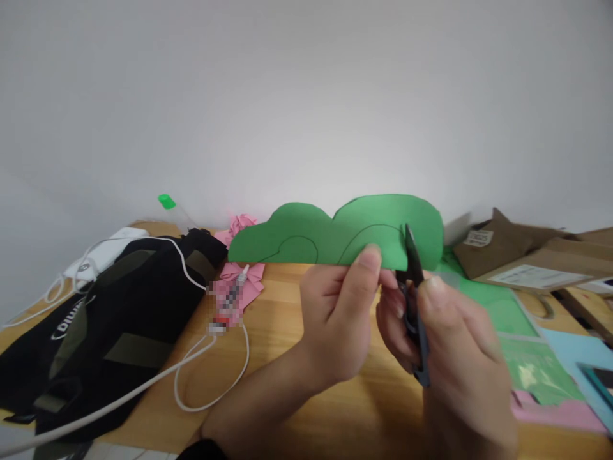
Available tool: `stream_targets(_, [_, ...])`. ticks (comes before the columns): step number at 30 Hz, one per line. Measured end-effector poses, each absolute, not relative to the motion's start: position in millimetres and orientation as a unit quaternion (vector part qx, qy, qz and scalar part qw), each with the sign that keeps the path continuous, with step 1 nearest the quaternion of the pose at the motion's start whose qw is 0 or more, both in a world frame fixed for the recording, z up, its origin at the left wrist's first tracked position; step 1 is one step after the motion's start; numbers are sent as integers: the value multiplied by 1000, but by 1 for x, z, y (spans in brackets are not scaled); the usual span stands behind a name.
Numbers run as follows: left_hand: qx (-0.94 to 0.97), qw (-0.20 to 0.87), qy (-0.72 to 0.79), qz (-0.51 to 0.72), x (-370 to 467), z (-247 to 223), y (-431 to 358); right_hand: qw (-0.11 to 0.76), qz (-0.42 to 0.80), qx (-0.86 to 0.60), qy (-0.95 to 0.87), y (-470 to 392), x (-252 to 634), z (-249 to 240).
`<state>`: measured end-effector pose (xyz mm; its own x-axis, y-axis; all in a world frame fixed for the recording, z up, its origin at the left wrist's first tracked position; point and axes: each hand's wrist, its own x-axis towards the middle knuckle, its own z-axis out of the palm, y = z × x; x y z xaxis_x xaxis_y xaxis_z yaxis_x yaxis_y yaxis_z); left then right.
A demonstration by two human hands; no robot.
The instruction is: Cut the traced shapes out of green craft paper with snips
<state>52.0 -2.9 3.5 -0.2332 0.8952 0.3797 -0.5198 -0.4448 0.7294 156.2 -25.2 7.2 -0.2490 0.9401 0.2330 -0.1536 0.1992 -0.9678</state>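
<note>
A strip of green paper (297, 220) with a wavy, rounded top edge is held up above the table. Curved dark lines are drawn on it. My left hand (338, 306) pinches its lower edge, thumb in front and fingers behind. In my right hand (454, 338) is a pair of dark scissors (416, 255), its blades at the right part of the paper near the end of a drawn curve. A slit runs up from the lower edge beside the blade. Some fingers of both hands are hidden behind the paper and scissors.
A black bag (143, 300) with a white cable lies left, near a white power strip (108, 252). Pink folded paper (253, 281) and a tube of glue (234, 294) lie behind. Cardboard boxes (541, 255), green sheets (512, 313) and blue paper (575, 351) lie right. A wall stands behind.
</note>
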Motion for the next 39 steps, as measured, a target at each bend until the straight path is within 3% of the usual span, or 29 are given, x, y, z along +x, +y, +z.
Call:
stream_targets(17, [415,440,253,755,51,-1,-5,494,569,-320,-574,-23,158,7])
stream_targets(29, [324,440,313,777,34,12,13,389,615,-296,-619,-16,173,10])
stream_targets(31, [308,450,315,777,30,15,17,418,621,-283,-600,-15,177,13])
stream_targets(36, [408,522,321,677,25,7,15,627,529,-331,-467,-3,177,24])
stream_targets(39, [475,562,305,604,24,-1,9,643,518,-340,-451,1,175,26])
